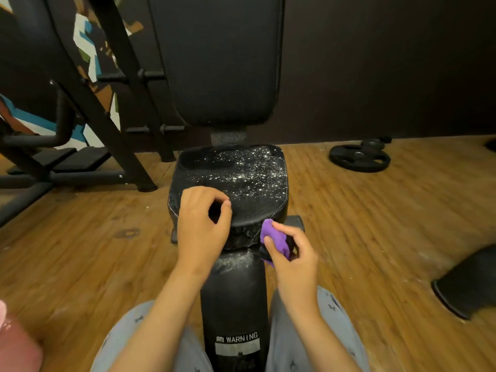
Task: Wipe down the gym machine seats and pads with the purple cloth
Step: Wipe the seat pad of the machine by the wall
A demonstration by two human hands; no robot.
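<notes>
A black gym seat (241, 178) sits straight ahead, speckled with white dust over its middle and right side. Behind it rises the black back pad (222, 63). My right hand (292, 259) grips the bunched purple cloth (273, 238) at the seat's front right corner. My left hand (201, 221) hovers over the seat's front left part with its fingers curled and thumb near the forefinger, holding nothing that I can see. Below the seat runs the black frame post (233, 296) with a WARNING label, dusty at its top.
A black machine frame (112, 103) with footplates stands to the left. A weight plate (359, 157) lies on the wooden floor at the back right. Another black pad (467, 285) lies at the right. My knees (126, 342) flank the post.
</notes>
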